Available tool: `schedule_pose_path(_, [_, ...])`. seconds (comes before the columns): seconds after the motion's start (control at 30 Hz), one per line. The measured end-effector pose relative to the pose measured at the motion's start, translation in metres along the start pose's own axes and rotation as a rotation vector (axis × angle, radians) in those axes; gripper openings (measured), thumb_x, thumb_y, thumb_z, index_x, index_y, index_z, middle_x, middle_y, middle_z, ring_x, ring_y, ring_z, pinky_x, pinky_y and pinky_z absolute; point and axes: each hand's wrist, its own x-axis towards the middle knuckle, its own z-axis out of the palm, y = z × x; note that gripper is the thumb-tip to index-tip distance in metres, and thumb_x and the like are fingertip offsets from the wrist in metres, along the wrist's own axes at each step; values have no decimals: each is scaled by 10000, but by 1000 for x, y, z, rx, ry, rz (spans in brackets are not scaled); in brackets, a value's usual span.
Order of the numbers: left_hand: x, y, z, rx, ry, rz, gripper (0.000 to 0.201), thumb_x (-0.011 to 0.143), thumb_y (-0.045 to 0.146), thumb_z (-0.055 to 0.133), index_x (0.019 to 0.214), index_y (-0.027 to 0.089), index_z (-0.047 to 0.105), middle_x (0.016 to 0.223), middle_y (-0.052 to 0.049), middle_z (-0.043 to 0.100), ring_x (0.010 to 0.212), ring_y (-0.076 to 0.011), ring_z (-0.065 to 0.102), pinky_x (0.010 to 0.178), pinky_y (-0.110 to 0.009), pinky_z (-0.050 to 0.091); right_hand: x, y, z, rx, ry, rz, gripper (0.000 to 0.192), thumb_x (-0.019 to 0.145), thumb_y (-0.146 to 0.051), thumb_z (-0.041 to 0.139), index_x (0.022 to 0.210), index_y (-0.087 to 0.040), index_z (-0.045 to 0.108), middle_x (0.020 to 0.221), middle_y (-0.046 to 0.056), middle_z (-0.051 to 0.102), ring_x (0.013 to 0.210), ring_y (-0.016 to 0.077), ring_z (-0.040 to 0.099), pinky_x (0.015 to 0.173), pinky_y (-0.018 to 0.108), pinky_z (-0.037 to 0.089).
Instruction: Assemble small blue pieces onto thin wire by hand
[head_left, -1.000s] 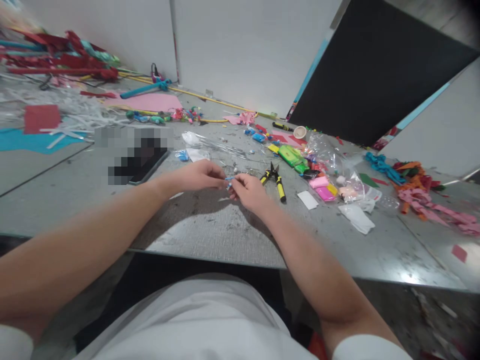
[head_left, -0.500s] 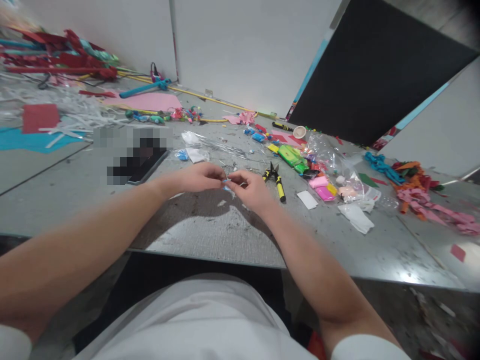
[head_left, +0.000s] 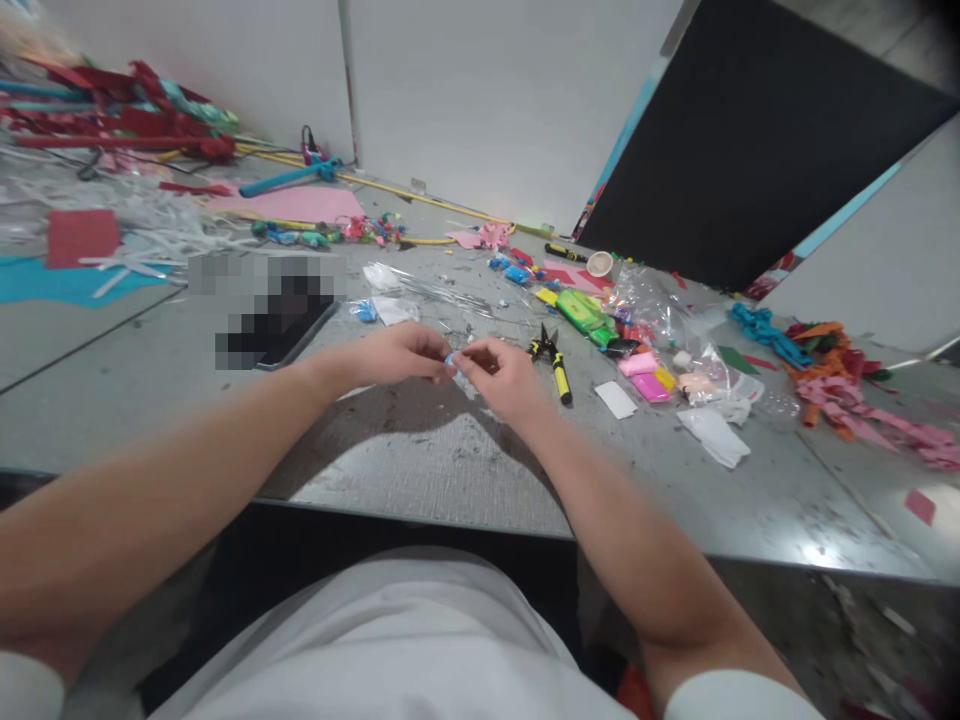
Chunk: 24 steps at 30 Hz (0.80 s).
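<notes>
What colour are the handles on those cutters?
Yellow and black, seen in the head view: cutters.

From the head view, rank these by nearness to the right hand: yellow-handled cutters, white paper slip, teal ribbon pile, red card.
1. yellow-handled cutters, just right of the right hand.
2. white paper slip, farther right.
3. teal ribbon pile, far right.
4. red card, far left.

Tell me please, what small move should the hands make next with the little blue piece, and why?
Probably keep pinching and shaping the blue piece in place. The left hand and right hand both meet on it just above the table, and the yellow-handled cutters lie unused beside the right hand.
</notes>
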Motion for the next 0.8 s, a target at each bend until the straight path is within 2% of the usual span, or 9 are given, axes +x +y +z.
schedule_pose_path(0.2, [0, -1, 1, -46, -33, 41, 188, 742, 333, 733, 838, 171, 738, 752, -19, 672, 708, -162, 596, 675, -287, 435, 0, -5, -5, 5, -111, 19, 409, 927, -601, 605, 829, -208, 659, 664, -5, 631, 613, 138, 566, 621, 285, 441])
schedule_pose_path(0.37, [-1, 1, 0, -30, -8, 4, 196, 783, 353, 715, 848, 169, 722, 713, -4, 629, 653, -145, 554, 627, -284, 401, 2, 4, -3, 36, -106, 62, 441, 960, -607, 528, 774, -216, 614, 638, -13, 589, 602, 137, 555, 615, 280, 435])
schedule_pose_path(0.47, [-1, 0, 0, -38, 12, 9, 194, 804, 352, 690, 861, 168, 713, 740, -7, 633, 677, -149, 565, 651, -290, 415, 1, 3, -2, -16, -91, 34, 505, 966, -642, 500, 710, -216, 589, 627, -8, 584, 615, 139, 548, 620, 283, 422])
schedule_pose_path(0.6, [-2, 0, 0, -61, -17, 38, 163, 784, 310, 658, 854, 167, 690, 747, -1, 623, 693, -148, 563, 652, -282, 414, -2, -4, -3, -109, -64, -28, 492, 901, -667, 613, 719, -210, 615, 638, -9, 591, 634, 140, 524, 632, 289, 408])
schedule_pose_path(0.8, [-5, 2, 1, 38, -25, 27, 228, 776, 367, 686, 883, 165, 678, 734, 5, 611, 675, -154, 550, 607, -270, 390, -2, -7, -3, -44, -44, 3, 401, 833, -606, 712, 809, -206, 680, 728, 11, 662, 679, 151, 569, 643, 286, 440])
